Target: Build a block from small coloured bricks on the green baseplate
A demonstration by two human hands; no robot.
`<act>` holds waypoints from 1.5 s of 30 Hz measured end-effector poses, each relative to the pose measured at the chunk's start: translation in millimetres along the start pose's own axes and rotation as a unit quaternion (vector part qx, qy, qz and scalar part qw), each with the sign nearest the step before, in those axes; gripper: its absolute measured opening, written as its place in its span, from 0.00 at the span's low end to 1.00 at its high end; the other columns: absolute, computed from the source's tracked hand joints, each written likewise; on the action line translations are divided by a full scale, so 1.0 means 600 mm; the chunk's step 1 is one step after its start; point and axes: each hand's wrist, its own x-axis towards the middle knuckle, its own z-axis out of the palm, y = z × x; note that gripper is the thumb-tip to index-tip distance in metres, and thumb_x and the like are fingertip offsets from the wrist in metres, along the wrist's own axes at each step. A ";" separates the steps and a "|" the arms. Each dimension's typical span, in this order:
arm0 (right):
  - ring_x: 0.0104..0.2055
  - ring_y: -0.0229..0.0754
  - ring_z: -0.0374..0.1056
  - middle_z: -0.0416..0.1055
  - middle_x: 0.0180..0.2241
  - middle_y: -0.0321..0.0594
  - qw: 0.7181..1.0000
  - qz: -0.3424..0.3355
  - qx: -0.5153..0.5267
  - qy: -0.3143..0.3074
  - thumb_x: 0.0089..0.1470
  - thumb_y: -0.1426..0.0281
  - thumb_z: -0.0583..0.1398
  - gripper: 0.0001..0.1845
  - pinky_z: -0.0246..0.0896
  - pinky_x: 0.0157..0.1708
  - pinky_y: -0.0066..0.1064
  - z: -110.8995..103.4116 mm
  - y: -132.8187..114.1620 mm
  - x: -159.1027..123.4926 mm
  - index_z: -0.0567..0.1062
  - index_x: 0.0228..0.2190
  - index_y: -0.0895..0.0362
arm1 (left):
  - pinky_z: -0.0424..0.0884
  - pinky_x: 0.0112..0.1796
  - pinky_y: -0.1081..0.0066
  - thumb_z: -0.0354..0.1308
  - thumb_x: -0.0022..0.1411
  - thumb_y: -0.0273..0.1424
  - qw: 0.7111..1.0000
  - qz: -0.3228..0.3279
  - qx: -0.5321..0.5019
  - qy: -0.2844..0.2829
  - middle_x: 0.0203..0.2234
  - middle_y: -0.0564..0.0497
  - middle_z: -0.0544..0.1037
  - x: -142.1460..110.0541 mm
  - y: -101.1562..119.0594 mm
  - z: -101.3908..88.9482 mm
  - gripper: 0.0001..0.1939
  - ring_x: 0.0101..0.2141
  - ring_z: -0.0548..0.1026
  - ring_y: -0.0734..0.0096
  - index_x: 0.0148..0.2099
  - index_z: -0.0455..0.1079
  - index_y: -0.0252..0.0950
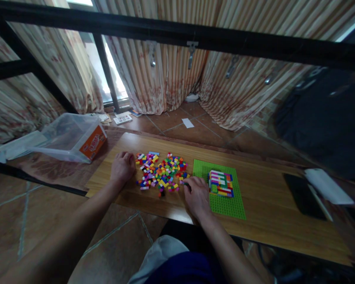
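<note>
Striped curtains [139, 71] fill the upper part of the frame, and a long wooden worktop [263, 197] runs across the lower half, set close in front of the seated person, so both arms reach it easily. At the left, off the worktop, sits a clear plastic bin [73, 154] with an orange label, likely kept there to leave the surface for the bricks. Right of centre lies a green baseplate [227, 207], apparently set beside the loose pieces rather than under them so its studs stay free. Just left of it, at the centre, the pile of coloured bricks [164, 171] is spread low and wide, which seems to keep single pieces easy to see and pick. The left hand [123, 167] rests at the pile's left edge, fingers loosely curled; I cannot tell whether anything is in them. The right hand [198, 195] is half closed between pile and baseplate, fingertips down towards the pile's right edge, a spot that suits reaching either; whether it grips a brick I cannot make out. Smaller still, the multicoloured brick build [221, 183] stands on the baseplate, just beyond the right hand, presumably seated on the studs so it holds steady.
</note>
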 end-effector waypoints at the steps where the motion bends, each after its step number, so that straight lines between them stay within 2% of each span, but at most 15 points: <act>1: 0.45 0.48 0.64 0.74 0.41 0.41 1.000 -0.002 0.003 0.007 0.58 0.74 0.57 0.12 0.56 0.45 0.40 0.000 -0.003 -0.001 0.79 0.38 0.51 | 0.69 0.47 0.60 0.47 0.64 0.31 1.000 -0.001 -0.002 0.000 0.40 0.41 0.77 0.000 0.000 0.000 0.14 0.43 0.73 0.56 0.41 0.74 0.35; 4: 0.46 0.48 0.63 0.73 0.44 0.41 0.999 -0.028 0.017 0.004 0.60 0.73 0.57 0.12 0.57 0.47 0.41 0.001 -0.015 -0.003 0.79 0.39 0.49 | 0.68 0.48 0.60 0.47 0.64 0.31 1.000 -0.003 -0.006 0.000 0.40 0.41 0.76 0.000 0.000 0.000 0.14 0.43 0.73 0.56 0.41 0.74 0.35; 8: 0.47 0.47 0.63 0.72 0.46 0.41 0.996 -0.077 0.033 -0.039 0.60 0.73 0.57 0.13 0.58 0.50 0.41 0.007 -0.033 -0.002 0.80 0.40 0.48 | 0.68 0.47 0.61 0.47 0.64 0.31 1.000 -0.002 -0.005 0.002 0.40 0.41 0.76 0.000 -0.001 0.000 0.14 0.44 0.73 0.57 0.41 0.74 0.35; 12: 0.49 0.48 0.63 0.71 0.46 0.42 0.994 -0.082 0.022 -0.064 0.60 0.71 0.59 0.09 0.55 0.55 0.45 0.012 -0.044 0.000 0.80 0.39 0.50 | 0.69 0.47 0.61 0.47 0.64 0.31 1.000 0.001 -0.002 0.004 0.40 0.41 0.77 -0.001 -0.002 0.001 0.14 0.43 0.73 0.56 0.41 0.75 0.35; 17: 0.50 0.49 0.62 0.71 0.47 0.42 0.995 -0.070 0.015 -0.073 0.58 0.69 0.62 0.07 0.55 0.54 0.44 0.019 -0.050 -0.005 0.79 0.39 0.52 | 0.69 0.46 0.62 0.48 0.64 0.30 1.000 0.004 0.004 0.012 0.39 0.42 0.77 0.001 -0.004 0.006 0.14 0.42 0.73 0.57 0.40 0.75 0.35; 21: 0.50 0.49 0.62 0.72 0.46 0.41 0.996 -0.065 0.020 -0.058 0.57 0.71 0.62 0.04 0.55 0.53 0.44 0.027 -0.051 -0.007 0.79 0.34 0.52 | 0.70 0.46 0.61 0.48 0.64 0.31 1.000 0.002 0.006 0.011 0.39 0.42 0.77 0.000 -0.005 0.006 0.14 0.42 0.73 0.56 0.41 0.75 0.35; 24: 0.49 0.48 0.63 0.72 0.44 0.41 0.997 -0.063 0.032 -0.036 0.58 0.72 0.61 0.05 0.56 0.53 0.43 0.027 -0.051 -0.007 0.78 0.33 0.52 | 0.69 0.46 0.62 0.48 0.64 0.31 1.000 0.000 0.007 0.009 0.40 0.42 0.77 0.000 -0.004 0.005 0.14 0.42 0.73 0.56 0.41 0.75 0.35; 30: 0.44 0.45 0.67 0.74 0.39 0.43 0.994 -0.053 0.093 0.001 0.64 0.72 0.52 0.12 0.61 0.50 0.39 0.008 -0.049 -0.013 0.76 0.38 0.55 | 0.69 0.46 0.62 0.47 0.64 0.31 1.000 0.000 0.013 0.003 0.40 0.41 0.77 0.001 -0.002 0.001 0.15 0.42 0.73 0.56 0.41 0.75 0.34; 36: 0.49 0.46 0.68 0.75 0.45 0.46 0.991 -0.006 0.133 0.016 0.64 0.72 0.50 0.17 0.63 0.52 0.40 0.000 -0.044 -0.025 0.74 0.49 0.55 | 0.69 0.46 0.62 0.47 0.64 0.31 1.000 0.000 0.009 0.006 0.39 0.42 0.77 0.001 -0.002 0.001 0.14 0.42 0.73 0.56 0.41 0.75 0.35; 40: 0.44 0.46 0.69 0.75 0.39 0.44 0.989 0.021 0.144 -0.006 0.64 0.71 0.50 0.16 0.65 0.46 0.39 -0.005 -0.040 -0.030 0.77 0.42 0.54 | 0.69 0.46 0.62 0.47 0.64 0.31 1.000 -0.001 0.004 0.011 0.39 0.42 0.77 0.000 -0.003 0.003 0.14 0.42 0.74 0.57 0.41 0.75 0.36; 45: 0.45 0.45 0.71 0.76 0.42 0.42 0.981 0.055 0.185 -0.019 0.63 0.70 0.51 0.13 0.65 0.45 0.36 -0.013 -0.036 -0.032 0.76 0.40 0.53 | 0.69 0.46 0.61 0.47 0.64 0.32 1.000 0.001 0.014 0.010 0.40 0.42 0.77 0.001 -0.005 0.005 0.14 0.42 0.74 0.57 0.41 0.75 0.37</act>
